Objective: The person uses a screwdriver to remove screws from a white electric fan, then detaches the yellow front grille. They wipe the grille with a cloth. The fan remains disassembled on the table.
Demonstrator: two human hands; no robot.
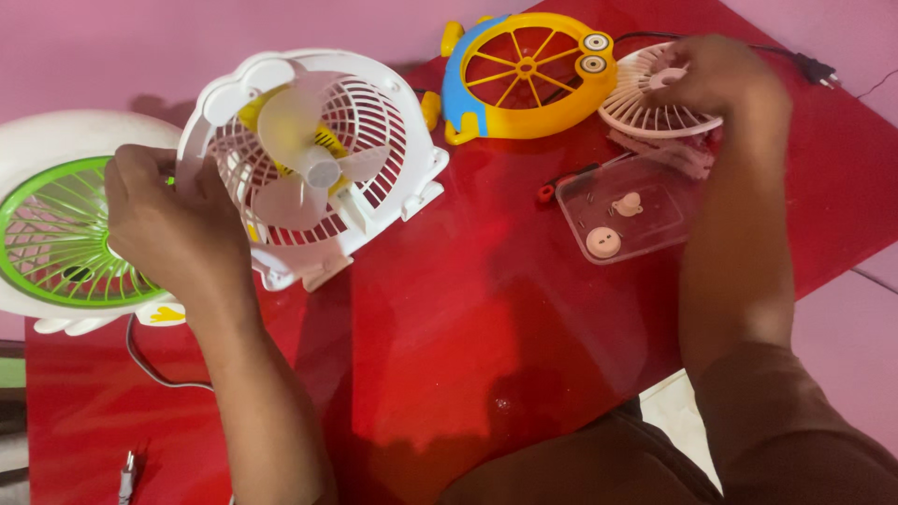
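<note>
L hand (173,220) grips white fan (313,164); R hand (716,75) on pink grille (645,103) (probably lifting).

Home repair spot: red table (486,327) w/ opened fans, pink wall (112,47).

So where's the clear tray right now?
In the head view the clear tray lies on the red table, right of centre, just below the pink grille under the right hand.
</note>
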